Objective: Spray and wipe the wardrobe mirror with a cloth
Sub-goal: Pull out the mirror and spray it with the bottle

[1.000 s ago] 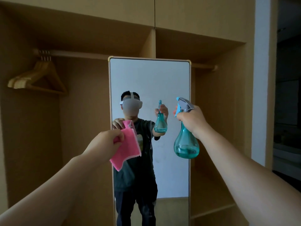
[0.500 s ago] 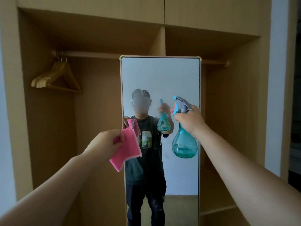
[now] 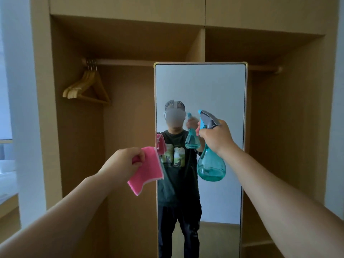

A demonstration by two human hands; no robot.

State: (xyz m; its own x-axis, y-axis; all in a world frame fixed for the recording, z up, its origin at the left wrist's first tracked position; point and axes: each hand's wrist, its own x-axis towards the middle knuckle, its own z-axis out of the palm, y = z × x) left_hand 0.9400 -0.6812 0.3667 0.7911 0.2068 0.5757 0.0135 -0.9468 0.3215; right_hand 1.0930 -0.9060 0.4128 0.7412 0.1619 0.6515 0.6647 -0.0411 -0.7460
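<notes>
The tall mirror (image 3: pixel 214 86) stands upright in front of me in the middle of the wardrobe (image 3: pixel 130 8), a narrow rectangle of smooth glass with rounded corners and a thin pale metallic frame. In front of its right half I hold the spray bottle (image 3: pixel 211 164): see-through teal plastic, slim at the neck and swelling to a round bulb, with only a shallow pool of liquid in the bottom. Its grey trigger head has a blue nozzle turned toward the glass. My right hand (image 3: pixel 216 136) is wrapped round the neck, fingers curled at the trigger. My left hand (image 3: pixel 124 162) pinches the top of the pink cloth (image 3: pixel 149 170), a soft, finely textured square with a pale edge that hangs limp at the mirror's left edge; I cannot tell whether it touches the glass. The wardrobe is flat, matte, light brown board. Wooden hangers (image 3: pixel 87 86) hang bunched on the rail (image 3: pixel 121 62) to the left
</notes>
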